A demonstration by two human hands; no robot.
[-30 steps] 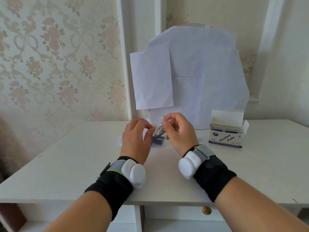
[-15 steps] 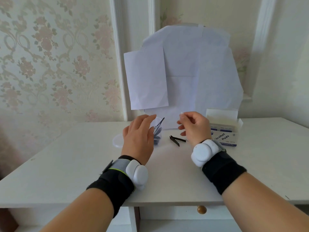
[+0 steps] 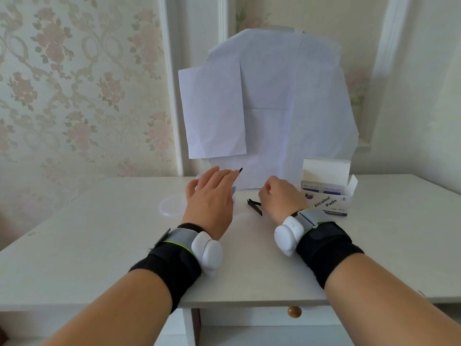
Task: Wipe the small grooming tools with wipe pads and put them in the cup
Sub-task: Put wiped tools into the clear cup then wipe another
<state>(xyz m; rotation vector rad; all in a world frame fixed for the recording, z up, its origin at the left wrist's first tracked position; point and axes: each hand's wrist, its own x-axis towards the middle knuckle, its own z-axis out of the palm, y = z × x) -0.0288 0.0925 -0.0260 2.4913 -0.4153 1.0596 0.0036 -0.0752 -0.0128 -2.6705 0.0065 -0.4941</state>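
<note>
My left hand is wrapped around the clear cup, thumb on its left and fingers on its right, and hides most of it. A dark grooming tool sticks up out of the cup past my fingertips. A black nail clipper lies on the white table between my hands. My right hand hovers just right of the clipper with its fingers curled in. They seem to pinch a small white wipe pad, but it is almost hidden.
An open box of alcohol pads stands right of my right hand. The cup's clear round lid lies left of my left hand. White paper sheets lean on the wall behind. The table's front edge is close to me.
My right hand has left the cup, moved right and come down beside the nail clipper. The dark tool now stands in the cup. My left hand has stayed at the cup.
</note>
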